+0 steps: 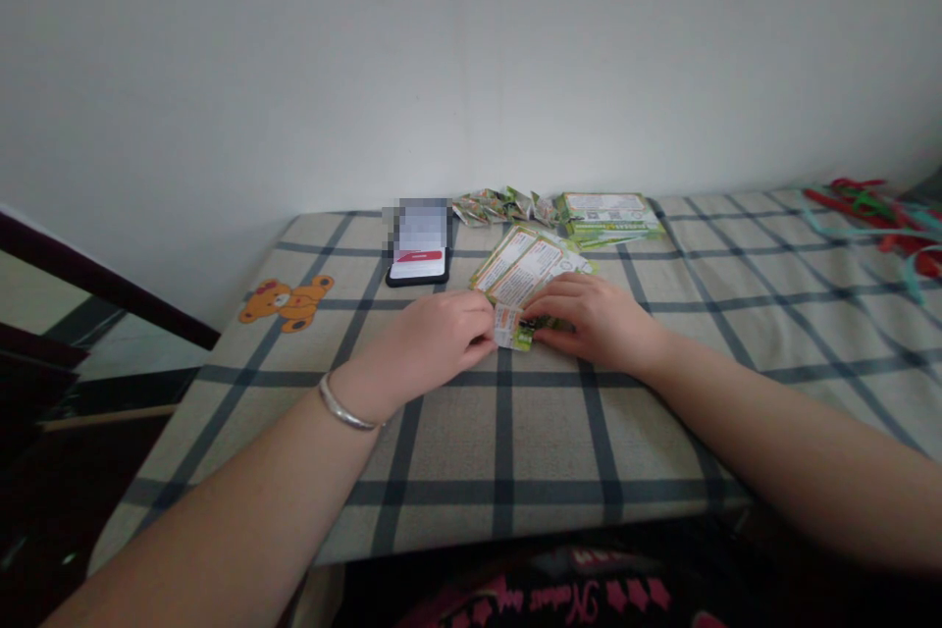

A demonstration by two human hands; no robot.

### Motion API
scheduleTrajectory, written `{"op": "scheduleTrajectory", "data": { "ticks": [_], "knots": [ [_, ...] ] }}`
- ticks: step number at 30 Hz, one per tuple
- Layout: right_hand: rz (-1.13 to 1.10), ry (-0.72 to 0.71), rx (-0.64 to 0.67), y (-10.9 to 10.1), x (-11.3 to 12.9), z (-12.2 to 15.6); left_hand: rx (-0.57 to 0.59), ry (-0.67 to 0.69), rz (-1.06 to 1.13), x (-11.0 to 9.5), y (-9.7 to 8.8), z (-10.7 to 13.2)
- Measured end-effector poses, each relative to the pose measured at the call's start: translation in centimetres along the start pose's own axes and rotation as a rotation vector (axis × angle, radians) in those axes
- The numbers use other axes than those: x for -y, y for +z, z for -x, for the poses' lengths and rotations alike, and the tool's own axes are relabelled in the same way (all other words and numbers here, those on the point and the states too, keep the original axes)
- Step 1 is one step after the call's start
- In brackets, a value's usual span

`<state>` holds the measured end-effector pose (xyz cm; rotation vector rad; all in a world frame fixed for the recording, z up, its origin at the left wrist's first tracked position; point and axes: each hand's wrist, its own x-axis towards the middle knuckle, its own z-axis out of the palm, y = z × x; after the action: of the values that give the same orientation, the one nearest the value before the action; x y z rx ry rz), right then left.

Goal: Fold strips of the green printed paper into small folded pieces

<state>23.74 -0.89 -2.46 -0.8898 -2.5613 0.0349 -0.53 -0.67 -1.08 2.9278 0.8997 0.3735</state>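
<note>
A small green-and-white printed packet (507, 326) is held low over the checked cloth between my two hands. My left hand (447, 329), with a silver bangle on the wrist, pinches its left side. On its right side, the fingers of my right hand (596, 319) are closed and partly cover it. Just beyond, flat green-and-white printed cartons (526, 267) lie overlapping, their near edges partly hidden by my hands. Behind these is a row of small shiny green sachets (500, 206). More flat printed cartons (609, 208) lie to the right of the sachets.
A phone (418, 240) with a lit screen lies left of the cartons. A flat orange bear figure (284, 302) is near the left edge of the tablecloth (456, 451). Red and pale green ribbons (883, 216) are heaped at far right. A white wall (471, 59) stands behind.
</note>
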Motion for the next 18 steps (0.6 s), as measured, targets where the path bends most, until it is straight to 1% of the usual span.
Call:
{"op": "scheduleTrajectory", "data": {
  "ticks": [7, 13, 18],
  "knots": [
    [0.01, 0.006, -0.021, 0.06, 0.11, 0.03, -0.051, -0.014, 0.08, 0.44, 0.5, -0.05],
    [-0.009, 0.07, -0.063, 0.03, 0.13, 0.17, -0.164, -0.025, 0.158, 0.52, 0.63, -0.2],
    [0.017, 0.071, -0.069, -0.26, 0.6, 0.36, -0.176, -0.019, 0.104, 0.4, 0.14, -0.19]
  ]
}}
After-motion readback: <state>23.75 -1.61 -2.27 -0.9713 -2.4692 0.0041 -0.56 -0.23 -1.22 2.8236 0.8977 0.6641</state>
